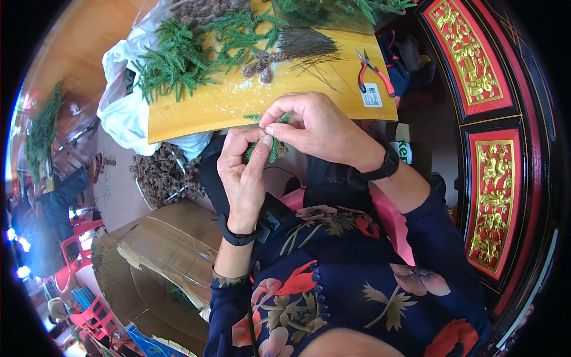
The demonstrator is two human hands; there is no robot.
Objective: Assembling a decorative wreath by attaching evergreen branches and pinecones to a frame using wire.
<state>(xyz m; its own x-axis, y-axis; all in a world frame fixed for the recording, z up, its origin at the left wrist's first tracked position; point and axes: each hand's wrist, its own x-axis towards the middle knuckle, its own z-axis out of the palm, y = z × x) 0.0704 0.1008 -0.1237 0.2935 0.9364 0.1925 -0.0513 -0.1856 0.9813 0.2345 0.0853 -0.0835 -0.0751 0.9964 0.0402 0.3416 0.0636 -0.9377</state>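
Observation:
Both hands meet just off the near edge of the yellow table, around a small bunch of green pine sprigs. My left hand is closed, with thumb and forefinger pinching the sprigs at their middle. My right hand is closed too, its thumb and fingertips pressed on the same spot. Whatever fine piece lies between the fingertips is too small to make out. A brownish bit, perhaps a pine cone, shows behind the sprigs, mostly hidden by the hands.
On the table lie loose green sprigs, small pine cones, thin dark wires and red-handled pliers. A clear box stands behind. White plastic bag, pine cone heap and cardboard box are at left.

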